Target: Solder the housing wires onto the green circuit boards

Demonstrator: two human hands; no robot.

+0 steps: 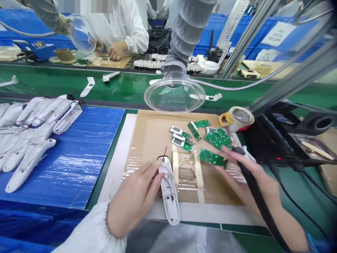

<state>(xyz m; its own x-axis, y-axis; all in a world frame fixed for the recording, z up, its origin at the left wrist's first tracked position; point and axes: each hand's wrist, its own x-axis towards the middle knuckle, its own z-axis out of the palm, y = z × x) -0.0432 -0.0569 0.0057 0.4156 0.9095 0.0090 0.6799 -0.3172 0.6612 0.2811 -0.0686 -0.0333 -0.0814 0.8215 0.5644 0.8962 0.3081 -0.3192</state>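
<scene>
- Left hand (134, 200): grasps a white shell (171, 200) at its far end, open side up, on the taped cardboard (150, 137).
- Shell: its long axis runs from the person outward. The near end overhangs the cardboard's white border, and a red wire (165, 151) sticks out of the far end.
- Right hand (250, 175): closed on a black iron (254, 188) that lies along it, cable trailing toward the person. Its fingertips (225, 154) reach out onto the right edge of a green board (210, 156); whether they pinch it I cannot tell.
- Relation: the board lies right of the shell and slightly beyond it, nearer the right hand. A taped frame (187, 172) sits between the two.
- More boards (218, 137) are heaped just beyond.
- A clear hood (174, 95) hangs over the cardboard's far edge.
- Finished shells (31, 140) lie on the blue mat (86, 151), well to the left.
- The station (276, 140) stands on the right.
- A co-worker's hand (117, 50) works across the belt (126, 88).
</scene>
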